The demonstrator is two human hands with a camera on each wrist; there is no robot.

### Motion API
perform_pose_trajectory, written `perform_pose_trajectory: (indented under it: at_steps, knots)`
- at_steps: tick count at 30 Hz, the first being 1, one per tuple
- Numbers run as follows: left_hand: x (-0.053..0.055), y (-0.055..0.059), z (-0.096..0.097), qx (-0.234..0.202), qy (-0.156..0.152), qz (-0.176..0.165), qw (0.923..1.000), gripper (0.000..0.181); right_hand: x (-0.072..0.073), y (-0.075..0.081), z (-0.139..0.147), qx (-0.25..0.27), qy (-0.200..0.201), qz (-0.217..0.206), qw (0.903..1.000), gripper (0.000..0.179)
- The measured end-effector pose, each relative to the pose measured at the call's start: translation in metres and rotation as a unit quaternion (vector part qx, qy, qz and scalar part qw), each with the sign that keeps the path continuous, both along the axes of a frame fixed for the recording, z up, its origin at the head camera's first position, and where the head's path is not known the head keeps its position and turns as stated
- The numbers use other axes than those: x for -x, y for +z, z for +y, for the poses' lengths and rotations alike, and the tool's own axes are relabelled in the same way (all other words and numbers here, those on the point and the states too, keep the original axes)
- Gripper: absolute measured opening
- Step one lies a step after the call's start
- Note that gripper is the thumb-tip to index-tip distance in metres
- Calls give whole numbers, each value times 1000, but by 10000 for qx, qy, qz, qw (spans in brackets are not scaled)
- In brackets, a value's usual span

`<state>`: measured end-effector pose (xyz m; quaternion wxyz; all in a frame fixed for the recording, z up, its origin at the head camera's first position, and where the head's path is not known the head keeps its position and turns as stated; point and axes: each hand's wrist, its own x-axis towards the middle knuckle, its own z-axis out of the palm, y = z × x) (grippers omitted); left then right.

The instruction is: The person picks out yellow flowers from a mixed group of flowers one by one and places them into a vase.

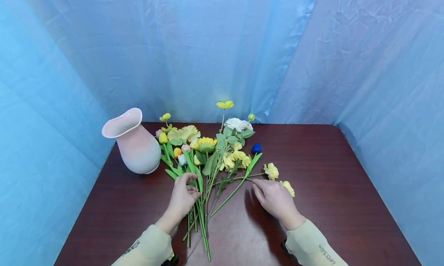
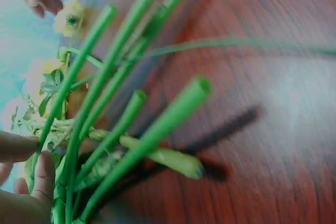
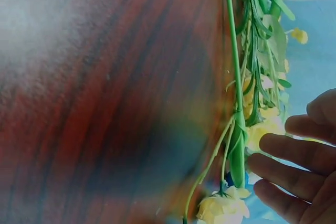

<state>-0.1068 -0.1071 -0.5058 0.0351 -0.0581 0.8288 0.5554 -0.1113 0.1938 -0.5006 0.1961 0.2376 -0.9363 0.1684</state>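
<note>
My left hand (image 1: 183,196) is over the lower stems of a bunch of artificial flowers, thumb and forefinger pinching a green tulip stem (image 2: 66,84). Other cut stem ends stick out beside that hand in the left wrist view. My right hand (image 1: 275,198) is at the bunch's right side, its fingers (image 3: 291,174) loosely spread with nothing in them. Near its fingertips lie the leafy stem of a blue tulip (image 1: 256,148) and a pale yellow flower (image 1: 271,171). A sunflower (image 1: 205,144) and a white rose (image 1: 235,124) lie farther back in the bunch.
A pink-to-pale-blue vase (image 1: 138,152) with a flared mouth stands upright left of the flowers. Under everything is a dark red-brown wooden table (image 1: 329,189). Blue curtains (image 1: 194,54) hang along its back and sides.
</note>
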Motion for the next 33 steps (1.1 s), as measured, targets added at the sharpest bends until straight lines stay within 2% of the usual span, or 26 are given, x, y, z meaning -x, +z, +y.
perform_pose_trajectory:
  at_steps: [3,7,10,12,15,18,20,23,25,28,33]
  knots:
    - [1,4,0,-637,398,-543,9957,62,-2,-3,-1,-39,-1,17,10000,16]
    - [2,7,-4,-1333,660,-1048,9833,70,-4,-5,1,-103,-47,-32,9999,12]
    - [3,8,-6,-1742,711,-1234,9744,62,-5,-7,4,-129,-101,-87,9998,11]
    - [4,9,-5,-1879,704,-1294,9711,53,-6,-8,5,-121,-131,-93,9998,11]
    - [5,10,-5,-1652,521,-1425,9745,36,-6,-9,7,-121,-166,-75,9998,11]
    - [9,11,-3,-865,160,-1481,9851,34,-6,-10,10,-137,-202,-128,9996,10]
    - [14,10,0,-277,-132,-1431,9892,38,-7,-10,11,-131,-242,-218,9994,10]
    - [22,7,6,394,-434,-1308,9897,37,-7,-10,14,-175,-332,-432,9984,10]
    - [27,6,9,595,-520,-1313,9882,32,-7,-9,16,-239,-388,-570,9973,10]
    - [31,5,11,476,-495,-1461,9869,24,-7,-8,21,-301,-474,-684,9961,9]
    - [32,15,2,-391,-214,-1718,9841,18,-7,-7,29,-190,-557,-648,9962,8]
